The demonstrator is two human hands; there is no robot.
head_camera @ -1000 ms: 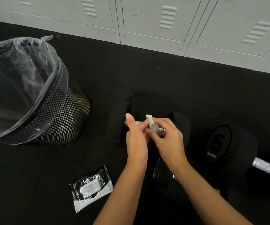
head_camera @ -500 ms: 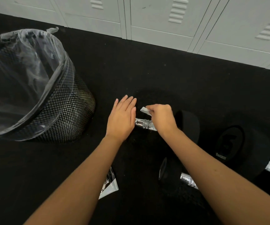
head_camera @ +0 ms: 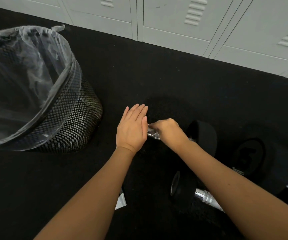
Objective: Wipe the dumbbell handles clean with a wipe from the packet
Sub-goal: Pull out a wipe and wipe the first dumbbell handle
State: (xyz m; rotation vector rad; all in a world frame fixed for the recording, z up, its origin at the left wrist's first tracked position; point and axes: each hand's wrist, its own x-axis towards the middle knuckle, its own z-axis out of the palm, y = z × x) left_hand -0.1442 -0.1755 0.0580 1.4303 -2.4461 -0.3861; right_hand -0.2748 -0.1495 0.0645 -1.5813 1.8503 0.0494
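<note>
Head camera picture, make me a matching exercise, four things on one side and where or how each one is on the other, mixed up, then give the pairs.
Things:
1. left hand
2. right hand
3. mesh bin
4. lockers

States:
A. lined with a clear plastic bag
B. flat, fingers straight, over the dumbbell's left end
C. along the far edge of the black floor
D. fingers curled down on the chrome dumbbell handle

Pairs: 1-B, 2-D, 3-A, 4-C

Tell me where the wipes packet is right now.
In the head view, only a white corner of the wipes packet shows, on the black floor low and centre-left, mostly hidden under the left forearm.
</note>
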